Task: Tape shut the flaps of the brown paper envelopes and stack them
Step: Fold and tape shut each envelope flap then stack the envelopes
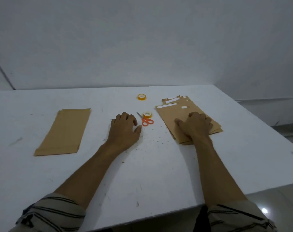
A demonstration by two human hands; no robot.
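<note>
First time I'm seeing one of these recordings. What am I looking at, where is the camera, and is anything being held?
There is no machine: the grips are a person's two bare hands, filmed by one wide camera worn on the head, looking forward and down. On the white table lie a neat stack of brown envelopes at left and a looser pile of envelopes with white strips at right. Between them are two yellow tape rolls, the far roll and the near roll, with orange scissors beside the near one. The left grip rests on the table, fingers loosely curled, holding nothing. The right grip rests on the right pile, fingers curled; whether it pinches the top envelope cannot be told.
</note>
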